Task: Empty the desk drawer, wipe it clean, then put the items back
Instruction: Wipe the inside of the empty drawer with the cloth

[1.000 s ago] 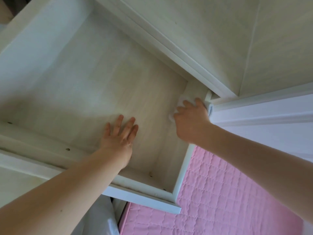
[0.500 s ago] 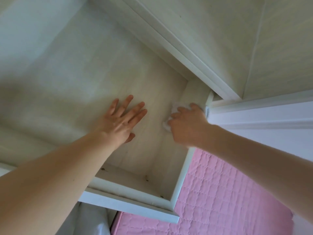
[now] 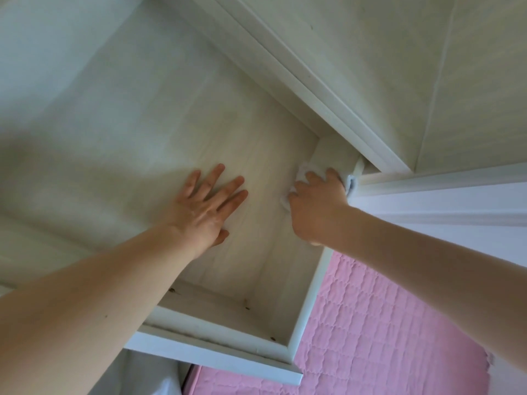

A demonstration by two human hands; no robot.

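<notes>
The pale wooden desk drawer (image 3: 306, 306) is pulled out and holds no items. My left hand (image 3: 206, 205) lies flat on the drawer floor, fingers spread, holding nothing. My right hand (image 3: 316, 206) presses a white wipe (image 3: 305, 169) against the drawer's right inner wall, near the back corner. Most of the wipe is hidden under my fingers; only its crumpled edges show.
The desk top (image 3: 370, 52) overhangs the drawer's back edge at the upper right. A white drawer front (image 3: 216, 354) runs along the bottom. A pink quilted cover (image 3: 385, 337) lies below right, and white fabric (image 3: 148, 377) shows at the bottom left.
My left hand has slid further into the drawer, toward the back and right. My right hand has kept the wipe on the right wall near the back corner.
</notes>
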